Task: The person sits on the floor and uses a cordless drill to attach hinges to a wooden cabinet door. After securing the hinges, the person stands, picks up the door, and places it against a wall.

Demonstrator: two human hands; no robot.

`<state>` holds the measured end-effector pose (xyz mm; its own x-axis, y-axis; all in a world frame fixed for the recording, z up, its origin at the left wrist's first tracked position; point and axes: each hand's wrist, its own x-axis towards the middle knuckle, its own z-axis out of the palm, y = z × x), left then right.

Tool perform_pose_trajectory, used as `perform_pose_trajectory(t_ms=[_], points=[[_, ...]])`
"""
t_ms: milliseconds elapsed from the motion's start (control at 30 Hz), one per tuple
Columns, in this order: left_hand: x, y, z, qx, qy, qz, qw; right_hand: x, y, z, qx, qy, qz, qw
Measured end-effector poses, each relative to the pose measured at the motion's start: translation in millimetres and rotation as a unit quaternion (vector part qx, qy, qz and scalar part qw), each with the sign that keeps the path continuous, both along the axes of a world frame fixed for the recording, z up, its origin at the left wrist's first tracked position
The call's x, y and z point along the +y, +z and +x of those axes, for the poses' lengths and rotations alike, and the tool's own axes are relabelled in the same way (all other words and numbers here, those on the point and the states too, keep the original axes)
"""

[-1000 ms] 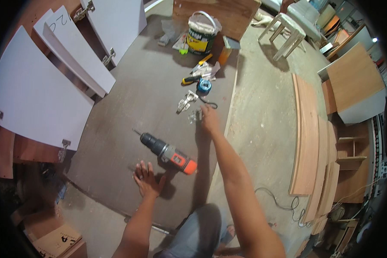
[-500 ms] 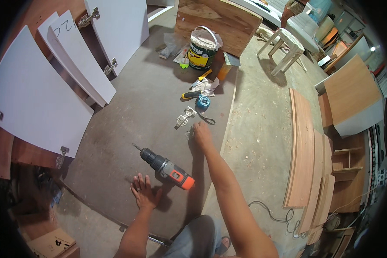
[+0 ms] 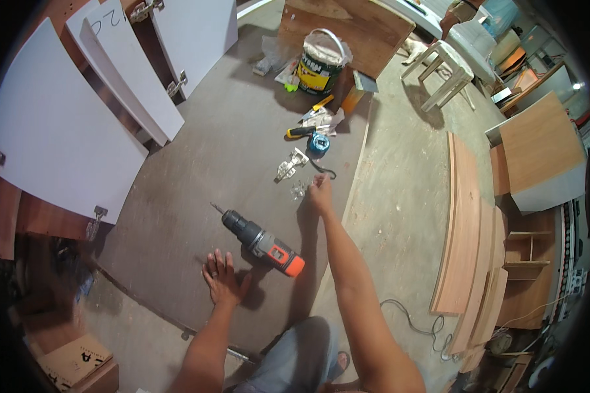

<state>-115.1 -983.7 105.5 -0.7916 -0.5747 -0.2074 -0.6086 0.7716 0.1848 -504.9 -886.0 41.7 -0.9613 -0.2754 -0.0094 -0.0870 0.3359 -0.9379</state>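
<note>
My left hand lies flat with fingers spread on the grey-brown board. Just beyond it rests a cordless drill, black and orange, its bit pointing to the far left. My right hand has its fingertips pinched together low over the board; whatever they may hold is too small to make out. Beside those fingers lies a small pile of screws. A metal cabinet hinge sits a little farther off, close to a blue tape measure with a dark strap.
Farther back are a yellow-and-black screwdriver, a yellow utility knife and a paint bucket. White door panels with hinges stand at left. Wooden planks, a cable and a plastic stool are at right.
My right hand has shifted slightly right from the screws, exposing more of the pile. My left hand stays flat on the board. The whole view has tilted a little.
</note>
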Motion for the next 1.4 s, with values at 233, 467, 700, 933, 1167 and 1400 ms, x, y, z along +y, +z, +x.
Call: perform_pose_trajectory(t_ms=[233,467,700,933,1167,1400], points=[[-2,-6,3,-0.027,0.0,-0.006,1.0,33,13,14,-0.415,0.021,-0.558,0.718],[0,-9,3,-0.019,-0.004,-0.017,1.0,45,27,27,-0.454,-0.036,-0.612,0.646],[1,-7,-1,-0.025,0.0,-0.014,1.0,59,37,29,-0.424,-0.002,-0.614,0.666],[-1,-14,4,-0.028,0.001,-0.022,0.999,56,23,25,-0.413,0.017,-0.558,0.72],[-4,-11,2,-0.033,0.003,-0.013,0.999,38,18,24,-0.296,-0.02,-0.255,0.92],[3,-8,-11,-0.038,-0.019,0.0,0.999,35,7,-9,0.146,0.001,0.206,0.968]])
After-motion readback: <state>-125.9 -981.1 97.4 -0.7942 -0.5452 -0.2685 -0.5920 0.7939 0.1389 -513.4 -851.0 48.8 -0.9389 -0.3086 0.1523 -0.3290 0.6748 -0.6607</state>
